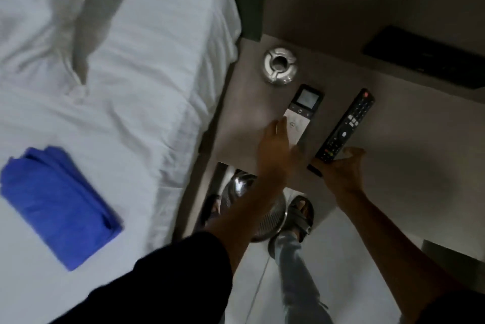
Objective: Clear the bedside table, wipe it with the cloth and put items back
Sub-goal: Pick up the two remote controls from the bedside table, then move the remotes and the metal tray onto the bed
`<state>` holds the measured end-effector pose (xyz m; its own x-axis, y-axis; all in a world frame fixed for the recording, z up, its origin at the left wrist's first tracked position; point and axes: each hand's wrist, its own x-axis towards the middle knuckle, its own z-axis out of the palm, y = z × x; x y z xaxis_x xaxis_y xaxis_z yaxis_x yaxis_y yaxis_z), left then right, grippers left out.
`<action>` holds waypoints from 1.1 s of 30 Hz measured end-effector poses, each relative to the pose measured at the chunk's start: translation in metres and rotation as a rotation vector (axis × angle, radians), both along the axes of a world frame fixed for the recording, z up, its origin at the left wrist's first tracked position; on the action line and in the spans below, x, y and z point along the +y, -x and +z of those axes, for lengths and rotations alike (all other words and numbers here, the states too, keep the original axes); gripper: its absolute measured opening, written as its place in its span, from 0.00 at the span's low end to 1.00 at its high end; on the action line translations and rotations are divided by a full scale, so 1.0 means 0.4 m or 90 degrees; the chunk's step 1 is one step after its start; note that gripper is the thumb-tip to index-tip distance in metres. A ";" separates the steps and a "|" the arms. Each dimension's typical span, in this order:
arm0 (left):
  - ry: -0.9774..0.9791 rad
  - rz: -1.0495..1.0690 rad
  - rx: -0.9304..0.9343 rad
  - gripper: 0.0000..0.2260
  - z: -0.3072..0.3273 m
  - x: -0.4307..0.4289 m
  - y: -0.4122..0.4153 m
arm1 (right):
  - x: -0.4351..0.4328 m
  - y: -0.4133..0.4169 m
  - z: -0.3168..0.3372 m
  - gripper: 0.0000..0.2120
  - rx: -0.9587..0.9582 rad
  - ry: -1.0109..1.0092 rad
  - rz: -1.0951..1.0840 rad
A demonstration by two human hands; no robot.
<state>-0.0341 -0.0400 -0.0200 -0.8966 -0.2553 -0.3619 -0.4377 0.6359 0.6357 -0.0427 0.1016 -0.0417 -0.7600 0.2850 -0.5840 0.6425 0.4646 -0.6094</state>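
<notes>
The grey bedside table [244, 124] stands right of the bed. On it are a round metal ashtray [280, 65], a white remote with a small screen [301, 111] and a long black TV remote [346, 124]. My left hand [278, 148] lies over the near end of the white remote, with a finger on its left edge and the thumb on its right. My right hand [341, 171] cups the near end of the black remote between thumb and fingers. Both remotes still rest on the table. A folded blue cloth [60, 203] lies on the white bed sheet.
The bed [131, 87] with white sheet and pillow fills the left. A dark flat object [425, 57] sits against the wall at the back right. Below the table's front edge are a metal fan or bin [244, 187] and my sandalled foot [300, 216] on the pale floor.
</notes>
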 end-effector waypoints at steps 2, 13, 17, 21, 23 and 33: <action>0.011 0.054 0.099 0.27 0.081 -0.093 -0.053 | -0.110 0.004 0.043 0.25 0.033 0.090 0.024; 0.272 0.279 0.178 0.25 0.258 -0.670 -0.184 | -0.747 0.128 0.318 0.28 0.223 0.050 0.403; 0.193 0.298 0.096 0.25 0.226 -0.730 -0.185 | -0.838 0.140 0.320 0.36 0.219 -0.104 0.537; 0.246 0.298 0.156 0.23 0.245 -0.687 -0.163 | -0.775 0.154 0.294 0.30 0.271 -0.072 0.509; 0.263 0.268 0.258 0.19 0.248 -0.631 -0.135 | -0.702 0.174 0.263 0.24 0.285 -0.054 0.411; 0.086 -0.048 0.116 0.19 0.014 -0.256 0.143 | -0.339 0.402 -0.019 0.22 0.046 -0.162 0.233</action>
